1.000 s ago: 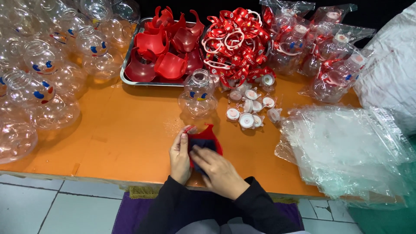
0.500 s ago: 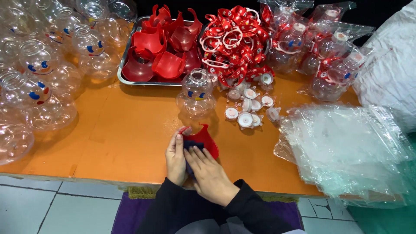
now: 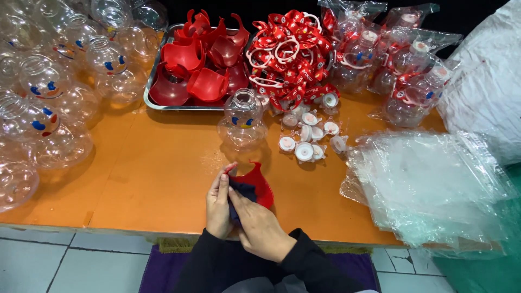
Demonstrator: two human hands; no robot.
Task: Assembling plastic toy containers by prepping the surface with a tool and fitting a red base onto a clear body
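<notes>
Left hand (image 3: 218,209) grips the near side of a red plastic cup piece (image 3: 259,184) at the front edge of the orange table (image 3: 152,179). Right hand (image 3: 260,228) presses a dark cloth (image 3: 241,191) into that piece. Just beyond stands a clear bear-shaped bottle (image 3: 242,120), then white caps (image 3: 304,142), then a stack of clear bags (image 3: 434,190) on the right.

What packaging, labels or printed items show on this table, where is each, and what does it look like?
Bagged bottles: far right, clear crinkled bags holding clear bottles with red trim.
Empty bags: right edge, flat clear stack.
Printed straps: far centre, tangled red-and-white heap.
Face-printed bottles: left, clear, blue-and-red marks.
</notes>
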